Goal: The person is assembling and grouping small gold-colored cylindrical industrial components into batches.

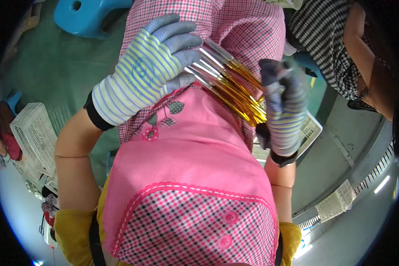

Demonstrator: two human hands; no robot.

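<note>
My left hand (148, 71), in a striped glove with grey fingertips, curls over one end of a bundle of thin wires (228, 86) with clear and amber sleeves. My right hand (283, 111), in the same kind of glove, grips the other, amber end of that bundle. The wires stretch slanting between both hands, just above my pink apron (186, 150). The wire ends under the fingers are hidden.
A blue plastic stool (88, 15) stands on the green floor at top left. A white crate (33, 133) lies at the left, another white crate (312, 128) behind my right hand. A person in a checked shirt (328, 44) sits at top right.
</note>
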